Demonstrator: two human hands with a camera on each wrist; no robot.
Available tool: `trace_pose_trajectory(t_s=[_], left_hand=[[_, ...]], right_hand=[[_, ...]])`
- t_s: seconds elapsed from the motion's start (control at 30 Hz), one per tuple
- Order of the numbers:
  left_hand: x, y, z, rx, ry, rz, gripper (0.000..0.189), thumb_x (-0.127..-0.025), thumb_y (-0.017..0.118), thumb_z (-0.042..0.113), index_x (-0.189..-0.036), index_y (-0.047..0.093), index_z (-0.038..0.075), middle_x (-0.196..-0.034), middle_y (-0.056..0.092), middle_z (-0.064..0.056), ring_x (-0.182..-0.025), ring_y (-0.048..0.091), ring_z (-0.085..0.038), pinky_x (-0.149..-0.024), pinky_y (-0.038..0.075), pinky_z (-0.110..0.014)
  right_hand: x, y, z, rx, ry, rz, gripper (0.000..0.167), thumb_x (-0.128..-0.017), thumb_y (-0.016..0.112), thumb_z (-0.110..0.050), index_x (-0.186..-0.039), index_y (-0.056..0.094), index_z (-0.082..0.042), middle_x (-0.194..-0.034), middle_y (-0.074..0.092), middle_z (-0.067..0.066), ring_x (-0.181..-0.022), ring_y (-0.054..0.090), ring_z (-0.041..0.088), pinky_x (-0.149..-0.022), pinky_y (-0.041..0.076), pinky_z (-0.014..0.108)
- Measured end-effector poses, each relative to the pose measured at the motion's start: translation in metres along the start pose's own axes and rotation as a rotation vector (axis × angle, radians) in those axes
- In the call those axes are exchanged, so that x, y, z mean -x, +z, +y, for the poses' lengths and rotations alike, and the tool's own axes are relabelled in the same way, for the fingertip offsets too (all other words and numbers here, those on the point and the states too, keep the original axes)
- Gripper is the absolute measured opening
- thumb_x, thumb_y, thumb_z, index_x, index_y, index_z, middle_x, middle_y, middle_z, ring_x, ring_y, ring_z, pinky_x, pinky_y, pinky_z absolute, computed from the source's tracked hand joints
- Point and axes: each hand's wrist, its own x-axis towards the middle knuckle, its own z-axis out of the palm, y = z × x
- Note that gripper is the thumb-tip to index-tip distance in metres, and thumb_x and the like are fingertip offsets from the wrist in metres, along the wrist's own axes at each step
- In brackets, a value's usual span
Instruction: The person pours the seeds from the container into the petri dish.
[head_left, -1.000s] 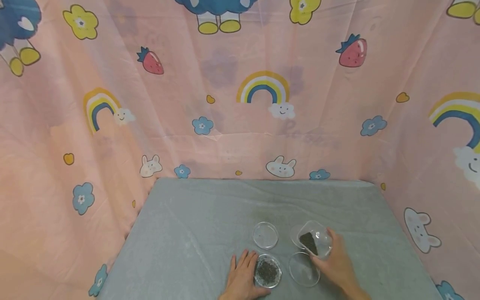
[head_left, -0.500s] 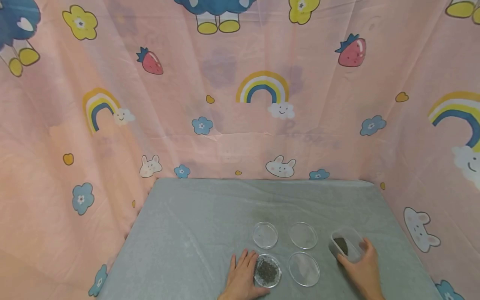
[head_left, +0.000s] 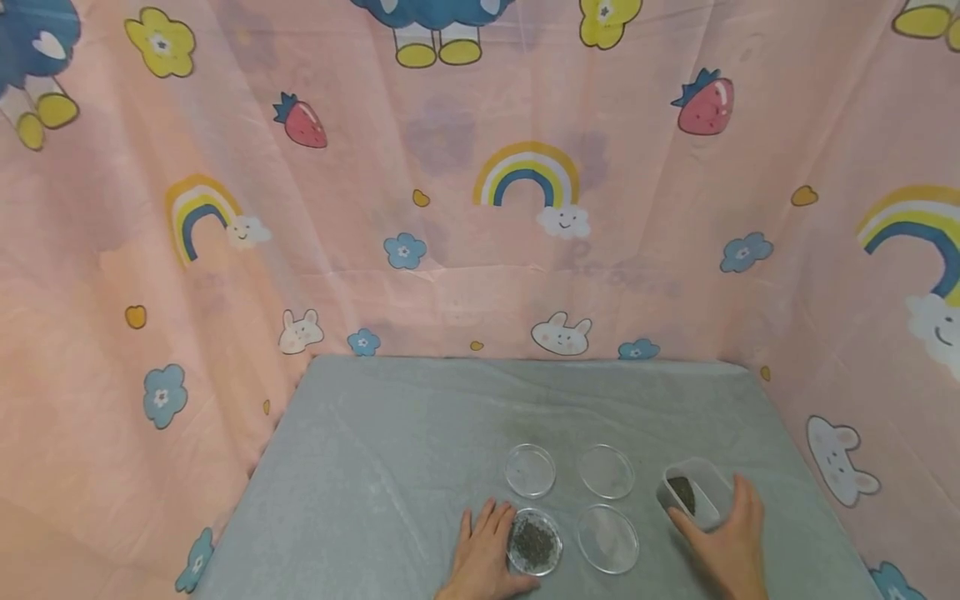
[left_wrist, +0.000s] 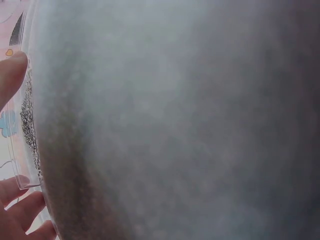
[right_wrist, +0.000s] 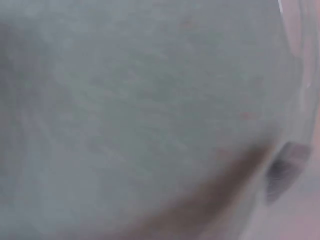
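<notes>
My left hand (head_left: 486,554) rests on the grey cloth, thumb and fingers bracketing a clear petri dish (head_left: 556,546) with dark, dry flakes (head_left: 535,542) inside. In the left wrist view, a thumb (left_wrist: 11,77) and fingers (left_wrist: 25,212) sit at opposite sides of that dish, seen edge-on. My right hand (head_left: 729,542) is around a translucent plastic tub (head_left: 708,493), thumb along its near side and fingers at its right. The tub looks level, with more dark flakes (head_left: 682,493) heaped at its left. The right wrist view is blurred and leaves the fingers' contact unclear.
Three further clear petri dish pieces lie on the cloth: one far left (head_left: 530,472), one far right (head_left: 607,472) and one near right (head_left: 608,540). A pink patterned curtain (head_left: 450,292) hangs behind the table and along both sides.
My right hand has carried the tub rightward from above the dishes and brought it from tilted to level. The right fingers are spread a little wider now. My left hand has stayed put.
</notes>
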Motion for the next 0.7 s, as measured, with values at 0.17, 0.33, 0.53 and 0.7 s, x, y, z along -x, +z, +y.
trace_pose_trajectory(t_s=[0.17, 0.33, 0.53, 0.7], left_hand=[[0.001, 0.0, 0.0, -0.023, 0.005, 0.029, 0.1, -0.062, 0.076, 0.072, -0.138, 0.05, 0.012, -0.139, 0.053, -0.004, -0.135, 0.042, -0.028, -0.104, 0.032, -0.063], [0.0, 0.001, -0.001, -0.02, 0.004, 0.004, 0.1, -0.064, 0.074, 0.073, -0.139, 0.049, 0.013, -0.14, 0.052, -0.004, -0.136, 0.042, -0.028, -0.104, 0.032, -0.063], [0.0, 0.001, 0.0, -0.01, 0.001, 0.011, 0.099, -0.063, 0.075, 0.072, -0.139, 0.049, 0.013, -0.14, 0.052, -0.004, -0.136, 0.042, -0.028, -0.104, 0.032, -0.063], [0.0, 0.001, 0.0, -0.011, -0.003, 0.006, 0.101, -0.062, 0.077, 0.071, -0.139, 0.049, 0.013, -0.14, 0.052, -0.004, -0.136, 0.041, -0.028, -0.105, 0.031, -0.063]], right_hand=[[0.005, 0.01, -0.019, 0.025, -0.369, 0.006, 0.105, -0.057, 0.093, -0.028, -0.137, 0.038, 0.013, -0.129, 0.044, 0.035, -0.118, 0.041, 0.051, -0.111, 0.028, 0.043], [0.023, 0.028, -0.034, 0.147, -0.567, -0.104, 0.104, -0.056, 0.09, -0.051, -0.126, 0.049, 0.014, -0.121, 0.054, 0.03, -0.111, 0.052, 0.047, -0.095, 0.039, 0.043], [0.027, 0.034, -0.042, 0.232, -0.604, -0.15, 0.101, -0.05, 0.091, -0.047, -0.122, 0.051, 0.012, -0.118, 0.055, 0.029, -0.115, 0.049, 0.05, -0.089, 0.04, 0.064], [0.025, 0.03, -0.04, 0.246, -0.618, -0.113, 0.097, -0.053, 0.089, -0.041, -0.124, 0.05, 0.013, -0.118, 0.055, 0.028, -0.119, 0.046, 0.051, -0.113, 0.025, 0.055]])
